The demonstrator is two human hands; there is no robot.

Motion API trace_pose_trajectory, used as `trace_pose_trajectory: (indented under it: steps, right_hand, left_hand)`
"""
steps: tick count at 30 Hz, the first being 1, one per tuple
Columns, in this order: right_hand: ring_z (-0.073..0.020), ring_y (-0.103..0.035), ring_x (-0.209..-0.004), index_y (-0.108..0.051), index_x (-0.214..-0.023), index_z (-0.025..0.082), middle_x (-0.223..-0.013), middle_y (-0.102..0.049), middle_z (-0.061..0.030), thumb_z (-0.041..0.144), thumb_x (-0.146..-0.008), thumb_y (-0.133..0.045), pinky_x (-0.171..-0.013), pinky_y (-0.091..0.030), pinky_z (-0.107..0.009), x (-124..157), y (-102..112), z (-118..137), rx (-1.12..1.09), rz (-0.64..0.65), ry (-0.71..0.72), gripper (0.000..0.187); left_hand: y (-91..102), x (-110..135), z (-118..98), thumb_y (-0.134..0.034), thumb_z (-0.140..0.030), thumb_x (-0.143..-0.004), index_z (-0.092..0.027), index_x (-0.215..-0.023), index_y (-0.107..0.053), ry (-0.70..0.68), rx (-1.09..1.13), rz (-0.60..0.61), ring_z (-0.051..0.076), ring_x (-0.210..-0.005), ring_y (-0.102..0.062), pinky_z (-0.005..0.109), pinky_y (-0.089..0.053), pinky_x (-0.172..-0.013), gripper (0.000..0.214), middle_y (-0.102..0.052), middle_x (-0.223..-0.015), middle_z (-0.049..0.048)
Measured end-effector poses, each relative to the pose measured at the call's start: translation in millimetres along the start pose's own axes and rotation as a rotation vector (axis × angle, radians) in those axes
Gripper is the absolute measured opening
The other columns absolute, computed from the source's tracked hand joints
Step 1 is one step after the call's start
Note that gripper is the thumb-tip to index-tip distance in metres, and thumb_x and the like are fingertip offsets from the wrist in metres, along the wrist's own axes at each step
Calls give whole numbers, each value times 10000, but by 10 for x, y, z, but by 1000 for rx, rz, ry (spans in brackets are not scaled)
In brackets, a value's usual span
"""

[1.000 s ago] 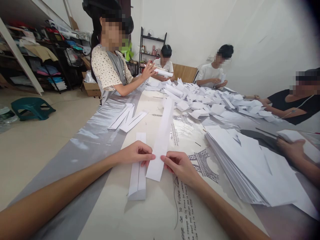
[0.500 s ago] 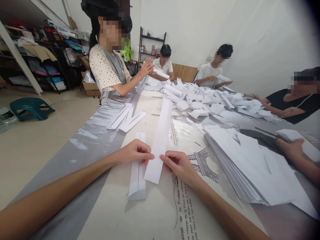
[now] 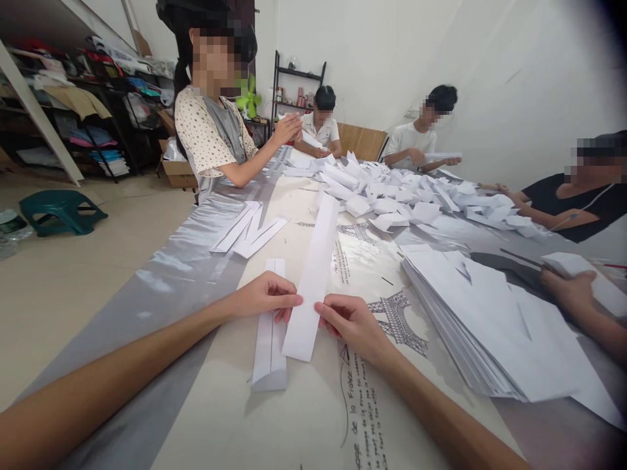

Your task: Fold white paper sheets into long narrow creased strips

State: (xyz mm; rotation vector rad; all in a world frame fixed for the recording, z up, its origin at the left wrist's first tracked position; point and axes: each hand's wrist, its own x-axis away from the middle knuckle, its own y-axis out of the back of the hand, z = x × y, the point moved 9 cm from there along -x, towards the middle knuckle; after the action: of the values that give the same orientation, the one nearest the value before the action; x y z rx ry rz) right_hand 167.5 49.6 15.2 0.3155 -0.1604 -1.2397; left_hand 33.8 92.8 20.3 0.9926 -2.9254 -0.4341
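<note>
A long folded white paper strip (image 3: 313,274) lies lengthwise on the table, running away from me. My left hand (image 3: 267,297) pinches its left edge near the close end. From the other side, my right hand (image 3: 350,321) pinches the right edge. Both hands have their fingers closed on the paper. A second, shorter folded strip (image 3: 269,356) lies just left of it, partly under my left hand.
A thick stack of white sheets (image 3: 484,326) sits to the right, with another person's hand (image 3: 568,287) holding paper beside it. Folded strips (image 3: 249,228) lie further left. A heap of folded paper (image 3: 406,196) fills the far table, where several people work. A green stool (image 3: 59,209) stands on the floor.
My hands hold almost still on the strip, its near end shifting slightly. The person at the far left has raised a hand with a paper.
</note>
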Motion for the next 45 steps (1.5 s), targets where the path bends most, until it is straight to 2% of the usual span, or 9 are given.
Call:
trace_pose_trajectory:
  steps: [8,14,24,30,45]
  right_hand:
    - [-116,-400,-527,-566,-636,193,-550,-478,35,476,-989,-551,-529,-313,-274,1,-35,22,30,30,30,452]
    - [-110,-404,-504,-613,-665,192,-543,-473,40,466,-939,-638,-507,-318,-268,-1,26,13,-20,-39,12,388]
    - [-105,-380,-500,-613,-671,191,-541,-457,44,447,-975,-588,-507,-312,-266,0,24,-2,-11,-23,6,399]
    - [-111,-395,-510,-610,-668,191,-543,-468,40,447,-981,-578,-520,-316,-270,4,3,14,-2,-4,18,406]
    - [-115,-401,-514,-565,-651,199,-551,-471,40,460,-990,-555,-523,-323,-276,-8,5,11,8,-8,37,428]
  left_hand:
    - [15,2,28,-691,-388,-912,-130,-646,-652,35,16,-5,84,-514,-527,199,-415,-538,372,-668,-626,23]
    - [-17,3,25,-691,-378,-913,-133,-641,-643,36,3,9,85,-514,-532,200,-414,-543,370,-665,-613,20]
    - [-18,2,47,-649,-427,-943,-134,-657,-641,31,-33,11,92,-520,-551,199,-423,-536,409,-656,-610,17]
    - [10,0,35,-664,-389,-935,-131,-672,-654,28,7,-3,88,-520,-547,195,-423,-534,369,-660,-620,14]
    - [-48,7,22,-678,-391,-922,-125,-643,-660,40,-39,47,91,-526,-542,198,-416,-545,386,-667,-612,30]
